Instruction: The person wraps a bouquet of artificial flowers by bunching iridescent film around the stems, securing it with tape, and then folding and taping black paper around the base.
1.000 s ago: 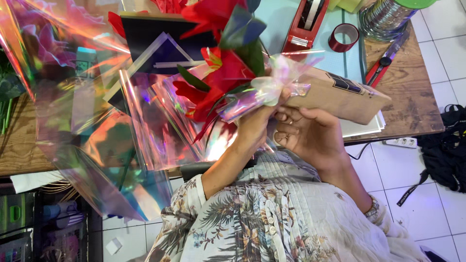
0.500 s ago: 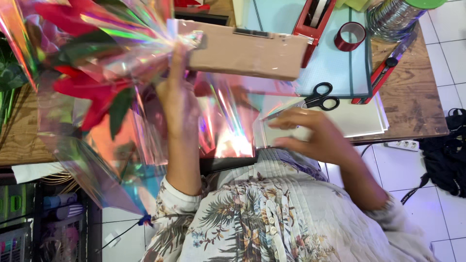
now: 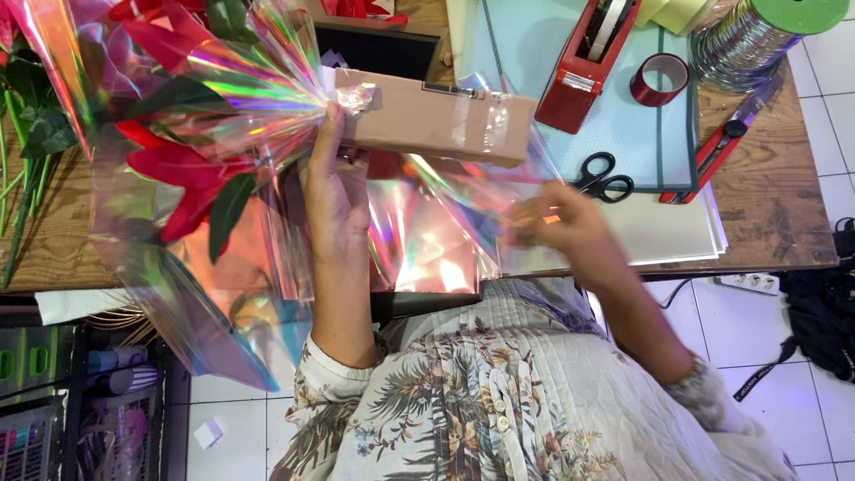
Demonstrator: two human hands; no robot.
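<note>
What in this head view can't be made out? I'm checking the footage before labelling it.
- Right hand: motion-blurred; whether it holds anything is unclear.
- Red flowers: partly veiled by iridescent film, cut off at the top edge.
- Left hand: its fingers at the cardboard box, grip partly hidden.

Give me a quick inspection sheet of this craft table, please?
Surface: wooden table, pale cutting mat.
Job's things: red flowers in iridescent wrap, joined to a brown box.
Clutter: scissors, red tape dispenser, tape roll, ribbon spool, cutter.
Fingers: left hand grips the bouquet neck; right hand blurred, over the wrap.
Cables: cord and power strip on the floor.
Surroundings: white tiled floor.
</note>
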